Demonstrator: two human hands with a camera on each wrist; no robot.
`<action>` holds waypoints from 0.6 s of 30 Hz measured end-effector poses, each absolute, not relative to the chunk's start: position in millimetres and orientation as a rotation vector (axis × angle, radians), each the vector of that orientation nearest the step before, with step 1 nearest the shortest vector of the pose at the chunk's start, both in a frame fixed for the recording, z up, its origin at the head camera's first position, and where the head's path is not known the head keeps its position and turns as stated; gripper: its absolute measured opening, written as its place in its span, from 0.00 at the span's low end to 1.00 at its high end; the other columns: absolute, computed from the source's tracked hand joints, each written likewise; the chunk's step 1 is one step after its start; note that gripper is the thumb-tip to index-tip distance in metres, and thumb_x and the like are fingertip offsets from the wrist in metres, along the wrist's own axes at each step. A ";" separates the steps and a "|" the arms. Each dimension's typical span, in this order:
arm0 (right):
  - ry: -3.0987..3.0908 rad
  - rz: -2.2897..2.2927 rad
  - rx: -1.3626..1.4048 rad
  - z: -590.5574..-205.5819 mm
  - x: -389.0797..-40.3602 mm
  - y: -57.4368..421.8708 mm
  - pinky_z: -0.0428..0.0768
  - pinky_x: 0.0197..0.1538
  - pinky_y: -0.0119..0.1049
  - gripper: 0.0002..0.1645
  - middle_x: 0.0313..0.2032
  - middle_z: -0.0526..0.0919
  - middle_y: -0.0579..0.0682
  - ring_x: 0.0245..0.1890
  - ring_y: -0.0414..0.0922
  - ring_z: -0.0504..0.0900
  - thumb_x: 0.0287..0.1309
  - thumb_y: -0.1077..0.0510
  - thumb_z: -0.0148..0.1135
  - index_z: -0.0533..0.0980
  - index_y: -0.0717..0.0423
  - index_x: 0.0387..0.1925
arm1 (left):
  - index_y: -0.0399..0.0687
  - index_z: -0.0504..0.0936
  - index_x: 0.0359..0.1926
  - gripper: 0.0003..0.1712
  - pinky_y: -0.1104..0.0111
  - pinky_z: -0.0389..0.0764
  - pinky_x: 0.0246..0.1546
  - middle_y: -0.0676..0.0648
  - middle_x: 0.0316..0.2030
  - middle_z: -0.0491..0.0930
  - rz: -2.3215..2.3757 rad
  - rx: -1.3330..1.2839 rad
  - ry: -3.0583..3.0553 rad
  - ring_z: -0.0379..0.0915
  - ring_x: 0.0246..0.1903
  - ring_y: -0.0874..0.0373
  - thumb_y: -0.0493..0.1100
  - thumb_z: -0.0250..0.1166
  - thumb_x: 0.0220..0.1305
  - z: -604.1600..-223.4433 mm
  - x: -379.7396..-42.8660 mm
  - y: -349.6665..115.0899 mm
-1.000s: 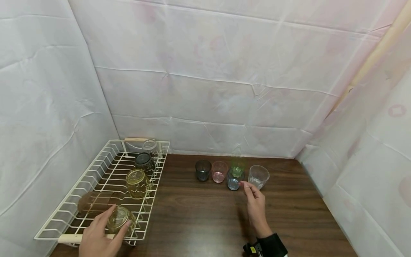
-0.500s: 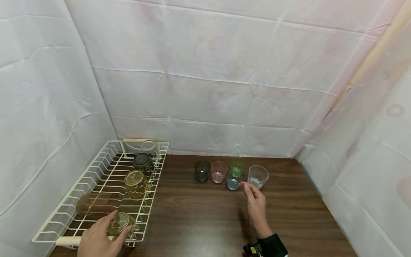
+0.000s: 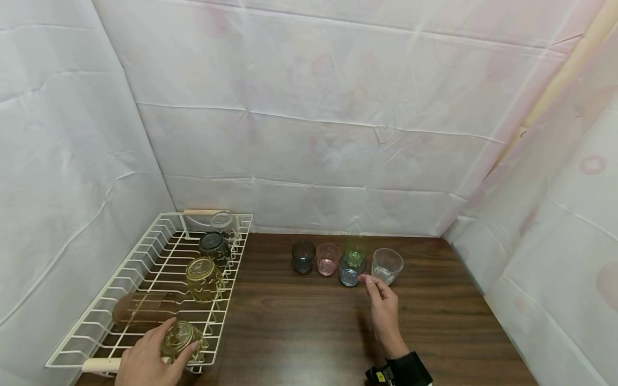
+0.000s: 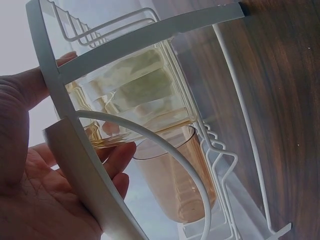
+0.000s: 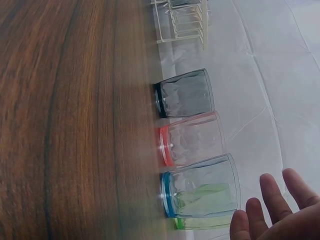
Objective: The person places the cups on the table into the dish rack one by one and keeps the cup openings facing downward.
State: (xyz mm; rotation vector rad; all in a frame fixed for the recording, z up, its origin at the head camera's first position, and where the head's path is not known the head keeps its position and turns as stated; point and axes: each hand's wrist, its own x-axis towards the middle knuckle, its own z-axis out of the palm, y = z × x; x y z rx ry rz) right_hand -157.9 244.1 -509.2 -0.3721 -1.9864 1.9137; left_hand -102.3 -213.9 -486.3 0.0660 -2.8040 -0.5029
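My left hand [image 3: 152, 356] holds a yellow-tinted drinking glass [image 3: 179, 339], bottom up, at the near right end of the white wire dish rack [image 3: 92, 311]. In the left wrist view, thumb and fingers lie on both sides of this glass [image 4: 135, 90], behind the rack's bars. My right hand [image 3: 384, 316] hovers at the blue glass [image 3: 348, 271], just in front of the clear glass [image 3: 388, 262]. The right wrist view shows its fingers [image 5: 272, 200] loosely extended beside the blue glass [image 5: 202, 187], with nothing visible in them; whether they touch it I cannot tell.
A brown glass [image 3: 142, 308] lies on its side in the rack. Another yellow glass [image 3: 204, 281], a dark glass [image 3: 214, 246] and a clear one [image 3: 224, 222] stand inverted along its right side. On the table are a dark glass [image 3: 303, 258], a pink glass [image 3: 328, 260] and a green one [image 3: 355, 249].
My left hand and its yellow glass have sunk slightly toward the rack's floor. The right hand stays where it was. The whole head view has shifted a little.
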 end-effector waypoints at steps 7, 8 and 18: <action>-2.016 1.902 -0.374 -509.5 -156.9 245.7 0.78 0.63 0.30 0.25 0.56 0.89 0.55 0.58 0.38 0.84 0.84 0.50 0.51 0.81 0.68 0.59 | 0.34 0.80 0.63 0.48 0.37 0.77 0.41 0.26 0.51 0.85 -0.491 0.050 -2.782 0.83 0.48 0.28 0.65 0.79 0.54 -488.4 -102.6 -214.7; -2.017 1.902 -0.376 -509.6 -156.9 245.9 0.78 0.63 0.30 0.25 0.56 0.89 0.55 0.58 0.38 0.84 0.84 0.50 0.51 0.81 0.68 0.59 | 0.34 0.80 0.63 0.48 0.37 0.77 0.41 0.27 0.51 0.85 -0.491 0.045 -2.773 0.83 0.48 0.28 0.65 0.79 0.53 -488.8 -102.5 -214.9; -1.981 1.895 -0.346 -510.7 -156.8 244.3 0.77 0.59 0.20 0.23 0.54 0.90 0.55 0.57 0.38 0.85 0.83 0.53 0.54 0.81 0.71 0.56 | 0.37 0.79 0.64 0.48 0.34 0.77 0.43 0.27 0.51 0.85 -0.500 0.041 -2.748 0.83 0.47 0.27 0.64 0.81 0.51 -489.3 -102.0 -213.5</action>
